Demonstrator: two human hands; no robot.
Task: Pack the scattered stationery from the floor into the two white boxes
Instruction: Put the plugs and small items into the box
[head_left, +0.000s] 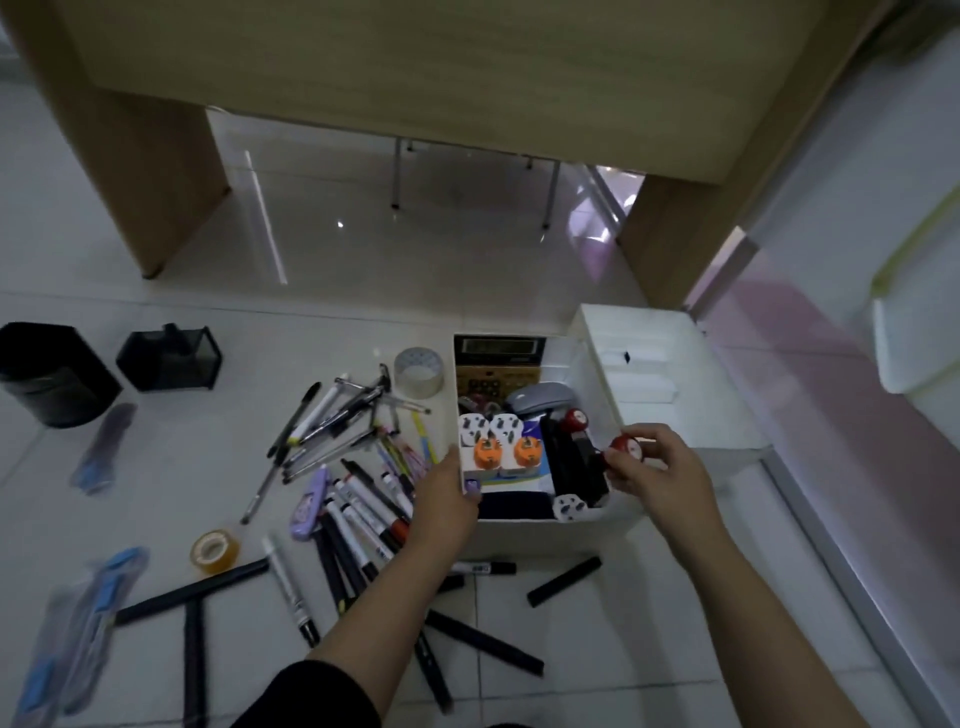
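Many pens (332, 457) scattered left of white box (545, 530); left hand (447, 499) gripped its rim, right hand (649, 467) pinched red plug (626, 448); tape roll (418, 371) far-left.

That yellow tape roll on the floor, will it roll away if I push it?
Probably not: the yellow tape roll seems to lie flat on its side, so a push would likely slide it on the glossy tiled floor. It looks small and hollow, so probably light. Stood on edge, it would likely roll.

left arm: black sleeve (317, 699), pushed up near elbow, forearm bare
left hand (448, 499): bare, no glove, no ring seen
right hand (657, 470): bare, forearm bare, no sleeve seen
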